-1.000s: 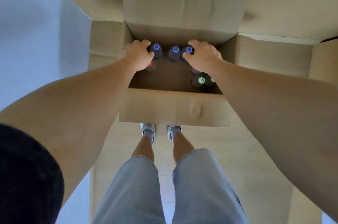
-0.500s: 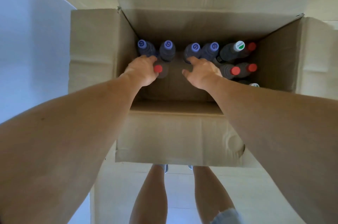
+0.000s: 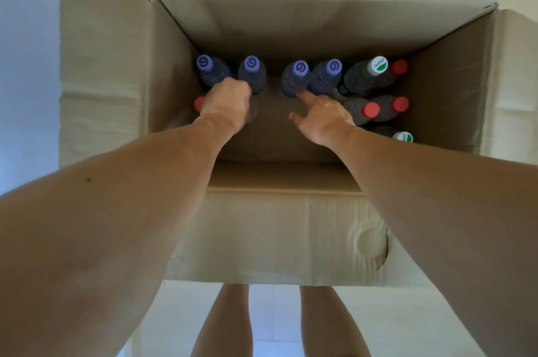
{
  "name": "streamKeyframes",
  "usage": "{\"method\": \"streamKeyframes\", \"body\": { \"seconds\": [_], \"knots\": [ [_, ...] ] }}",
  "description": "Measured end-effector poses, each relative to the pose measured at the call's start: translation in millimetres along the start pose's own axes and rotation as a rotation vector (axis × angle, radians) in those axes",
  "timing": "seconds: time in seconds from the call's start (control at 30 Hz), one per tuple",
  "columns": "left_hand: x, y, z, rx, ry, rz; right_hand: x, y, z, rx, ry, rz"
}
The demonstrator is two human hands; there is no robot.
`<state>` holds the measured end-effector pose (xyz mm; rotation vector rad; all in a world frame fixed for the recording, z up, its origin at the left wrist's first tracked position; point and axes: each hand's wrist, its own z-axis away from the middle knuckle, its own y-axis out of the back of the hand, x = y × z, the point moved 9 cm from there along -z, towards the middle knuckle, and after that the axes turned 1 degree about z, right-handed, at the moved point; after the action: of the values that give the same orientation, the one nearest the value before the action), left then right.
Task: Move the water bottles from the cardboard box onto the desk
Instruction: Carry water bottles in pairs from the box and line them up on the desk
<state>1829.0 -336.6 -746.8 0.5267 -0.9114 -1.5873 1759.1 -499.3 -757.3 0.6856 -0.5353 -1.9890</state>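
**Desk:** Head view: how far along?

**Operator:** Barely begun, I judge. The bottles all stand upright in the cardboard box (image 3: 291, 234); no tabletop shows. My left hand (image 3: 225, 106) curls round a purple-capped bottle (image 3: 251, 74). My right hand (image 3: 323, 118) is spread, one fingertip touching the next purple-capped one (image 3: 295, 78), gripping nothing. Red-capped bottles (image 3: 371, 109) wait alongside.

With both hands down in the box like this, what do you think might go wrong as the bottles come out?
1. The purple-capped bottles stand packed together; lifting one may tip a neighbour.
2. The left hand covers a red-capped bottle, so its grip may catch it unintentionally.
3. The right hand only has fingertips near a bottle; a weak grip could slip against the deep box walls.
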Motion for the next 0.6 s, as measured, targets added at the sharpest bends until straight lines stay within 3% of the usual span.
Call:
{"method": "streamKeyframes", "body": {
  "seconds": [0.37,0.6],
  "knots": [
    [73,-9,-5,0.013,-0.104,0.060,21,5,6,0.008,0.004,-0.047],
    [86,-17,-10,0.035,-0.113,0.093,38,6,3,0.008,-0.009,-0.050]
  ]
}}
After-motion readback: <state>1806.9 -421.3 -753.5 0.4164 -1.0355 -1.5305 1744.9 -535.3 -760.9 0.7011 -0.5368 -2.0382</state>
